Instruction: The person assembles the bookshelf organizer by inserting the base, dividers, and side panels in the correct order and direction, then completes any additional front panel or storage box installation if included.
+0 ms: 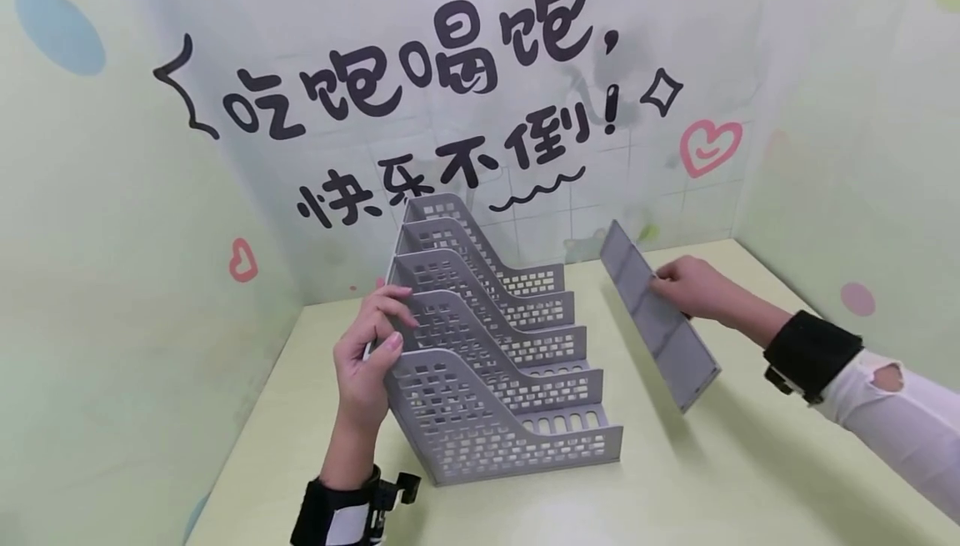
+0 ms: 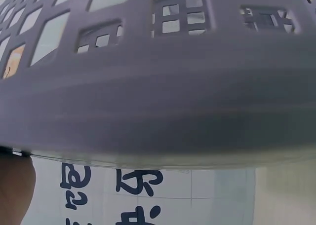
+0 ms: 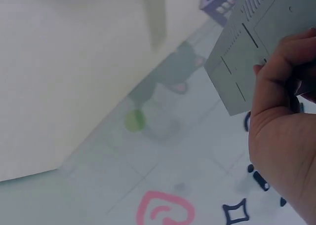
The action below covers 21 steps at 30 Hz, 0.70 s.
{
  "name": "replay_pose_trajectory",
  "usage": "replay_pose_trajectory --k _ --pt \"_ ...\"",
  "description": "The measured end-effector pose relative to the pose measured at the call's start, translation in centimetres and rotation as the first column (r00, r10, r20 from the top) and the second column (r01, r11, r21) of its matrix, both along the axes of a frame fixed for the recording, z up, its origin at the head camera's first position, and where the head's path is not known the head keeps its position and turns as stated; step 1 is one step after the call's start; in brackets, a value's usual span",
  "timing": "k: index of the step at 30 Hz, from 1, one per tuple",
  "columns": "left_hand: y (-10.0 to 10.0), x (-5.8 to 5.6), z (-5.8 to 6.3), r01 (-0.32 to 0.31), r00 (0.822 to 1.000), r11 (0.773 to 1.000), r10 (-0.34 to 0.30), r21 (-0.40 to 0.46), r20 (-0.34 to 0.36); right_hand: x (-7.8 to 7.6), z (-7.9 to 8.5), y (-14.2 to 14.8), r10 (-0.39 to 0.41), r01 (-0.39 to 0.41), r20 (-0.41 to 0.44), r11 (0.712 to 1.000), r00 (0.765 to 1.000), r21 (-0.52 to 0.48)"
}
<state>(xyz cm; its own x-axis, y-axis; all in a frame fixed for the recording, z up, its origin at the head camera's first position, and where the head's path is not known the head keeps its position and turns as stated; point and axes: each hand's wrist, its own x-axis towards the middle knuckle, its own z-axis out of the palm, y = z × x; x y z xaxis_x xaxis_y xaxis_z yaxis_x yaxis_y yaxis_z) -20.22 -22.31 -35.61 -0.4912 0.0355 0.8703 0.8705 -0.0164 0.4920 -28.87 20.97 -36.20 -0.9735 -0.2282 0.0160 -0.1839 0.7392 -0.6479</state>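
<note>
A grey plastic file rack [image 1: 487,421] with several upright, perforated dividers stands on the table. My left hand [image 1: 371,354] grips its tall back corner, fingers over the top edge and thumb against the nearest divider. In the left wrist view the rack's wall [image 2: 158,101] fills most of the picture, with a bit of the hand [image 2: 15,190] at the left edge. To the right of the rack, my right hand [image 1: 693,286] pinches a flat grey panel [image 1: 651,313] by its long edge and holds it tilted. Slots show on the panel [image 3: 237,62] in the right wrist view.
The pale yellow table [image 1: 540,504] runs back to a wall covering [image 1: 465,146] with black lettering and a pink heart. Side walls [image 1: 135,296] enclose the table on the left and right. Black straps [image 1: 813,354] with small cameras sit on both wrists.
</note>
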Motion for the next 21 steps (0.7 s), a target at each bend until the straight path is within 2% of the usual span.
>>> replay_pose_trajectory --k 3,6,14,21 --pt "0.0 0.0 0.0 -0.001 1.000 1.000 0.001 0.012 0.010 0.3 1.2 -2.6 0.016 -0.018 -0.075 1.000 0.997 -0.016" --pt "0.0 0.0 -0.1 -0.005 1.000 1.000 0.004 0.022 0.016 0.5 1.6 -4.7 0.033 -0.034 -0.108 0.999 0.994 -0.009" --pt "0.2 0.1 -0.2 -0.002 1.000 1.000 0.002 0.024 0.016 0.8 0.5 -7.1 0.044 -0.043 -0.087 0.999 0.995 0.009" --pt "0.1 0.1 -0.1 -0.001 1.000 1.000 0.000 0.025 0.023 0.5 0.1 -8.2 0.034 -0.036 -0.069 0.999 0.997 -0.024"
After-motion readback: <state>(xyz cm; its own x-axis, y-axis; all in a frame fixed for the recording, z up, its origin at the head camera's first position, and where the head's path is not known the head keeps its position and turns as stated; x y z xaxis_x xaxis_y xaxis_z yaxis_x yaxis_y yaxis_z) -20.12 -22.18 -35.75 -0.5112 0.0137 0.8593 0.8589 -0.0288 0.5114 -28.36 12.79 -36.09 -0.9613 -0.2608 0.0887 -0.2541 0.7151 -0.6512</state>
